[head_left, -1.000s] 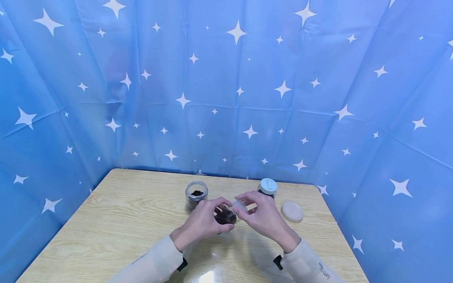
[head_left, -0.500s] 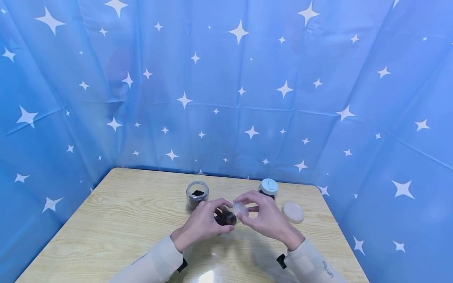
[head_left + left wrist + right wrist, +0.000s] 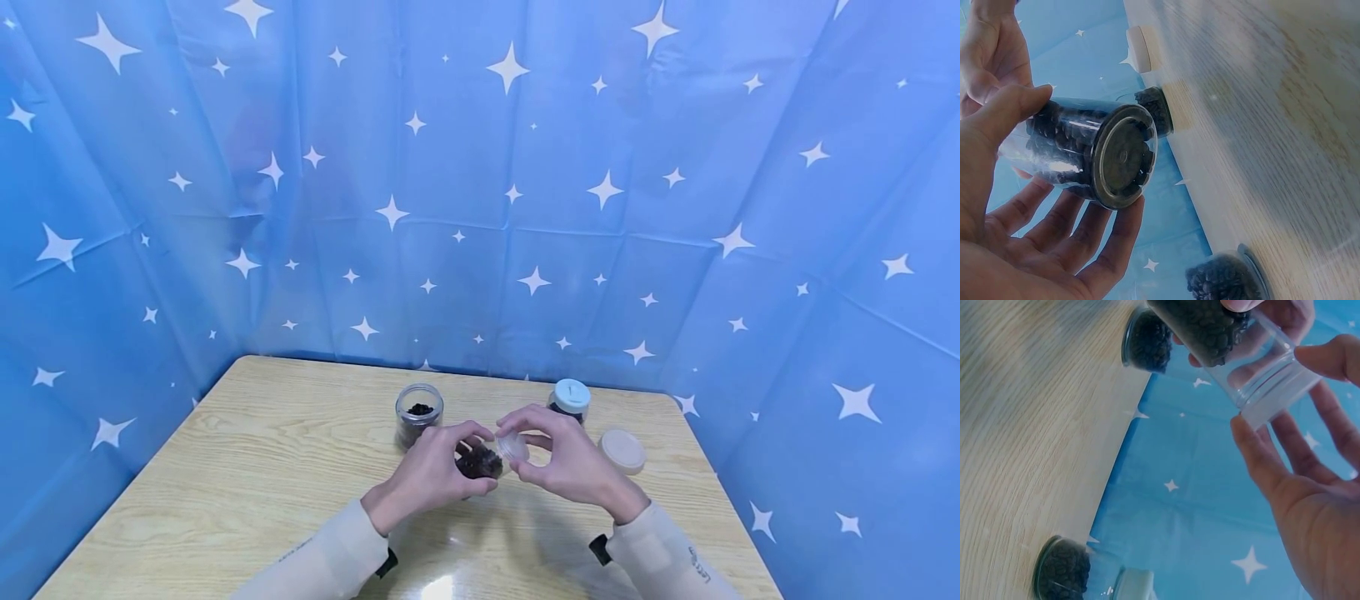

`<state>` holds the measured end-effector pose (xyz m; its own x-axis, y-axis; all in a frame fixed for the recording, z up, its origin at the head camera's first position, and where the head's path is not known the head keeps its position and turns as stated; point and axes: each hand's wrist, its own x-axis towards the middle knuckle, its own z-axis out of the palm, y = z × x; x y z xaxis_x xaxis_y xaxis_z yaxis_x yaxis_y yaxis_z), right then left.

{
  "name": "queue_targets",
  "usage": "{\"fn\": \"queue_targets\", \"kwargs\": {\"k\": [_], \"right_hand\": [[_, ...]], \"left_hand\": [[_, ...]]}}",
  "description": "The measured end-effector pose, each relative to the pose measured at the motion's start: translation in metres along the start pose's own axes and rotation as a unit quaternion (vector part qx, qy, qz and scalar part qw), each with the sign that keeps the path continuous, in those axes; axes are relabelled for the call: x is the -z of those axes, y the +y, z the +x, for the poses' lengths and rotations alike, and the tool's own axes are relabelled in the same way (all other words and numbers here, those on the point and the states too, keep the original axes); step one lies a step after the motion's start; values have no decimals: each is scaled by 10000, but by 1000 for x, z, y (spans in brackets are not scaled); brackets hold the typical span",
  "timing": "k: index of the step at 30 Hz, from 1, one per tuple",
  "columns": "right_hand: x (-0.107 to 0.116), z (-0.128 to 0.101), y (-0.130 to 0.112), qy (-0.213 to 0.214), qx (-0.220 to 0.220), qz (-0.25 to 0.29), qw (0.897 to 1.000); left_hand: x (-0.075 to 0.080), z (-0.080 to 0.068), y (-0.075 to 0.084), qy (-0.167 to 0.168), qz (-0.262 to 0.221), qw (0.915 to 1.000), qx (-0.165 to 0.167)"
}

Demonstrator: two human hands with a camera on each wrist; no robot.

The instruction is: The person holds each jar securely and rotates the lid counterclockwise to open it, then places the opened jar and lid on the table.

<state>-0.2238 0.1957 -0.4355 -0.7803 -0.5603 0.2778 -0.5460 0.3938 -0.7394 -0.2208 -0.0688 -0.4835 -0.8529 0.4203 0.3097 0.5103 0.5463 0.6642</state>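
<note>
The tilted clear jar [image 3: 1082,150] holds dark beans [image 3: 1205,331], its lid [image 3: 1280,399] translucent.

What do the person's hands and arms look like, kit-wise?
Left hand and right hand are bare, no gloves. Pale off-white long sleeves: left sleeve, right sleeve, each with small dark lettering, too small to read surely. A small black piece shows at each cuff. No cables visible.

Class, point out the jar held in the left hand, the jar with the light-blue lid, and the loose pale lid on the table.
Held jar [image 3: 1124,156]: left wrist view, on its base.
Blue-lidded jar [image 3: 572,397]: head view, on its lid.
Loose pale lid [image 3: 622,451]: head view, on its top.
</note>
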Motion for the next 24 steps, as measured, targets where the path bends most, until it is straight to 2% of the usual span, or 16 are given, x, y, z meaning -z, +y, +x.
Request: {"fn": "queue_targets", "kwargs": {"k": [24], "right_hand": [[1,-3,3,-80,68,46,9999]], "left_hand": [[-2,1,2,21,31,10000,-49]]}}
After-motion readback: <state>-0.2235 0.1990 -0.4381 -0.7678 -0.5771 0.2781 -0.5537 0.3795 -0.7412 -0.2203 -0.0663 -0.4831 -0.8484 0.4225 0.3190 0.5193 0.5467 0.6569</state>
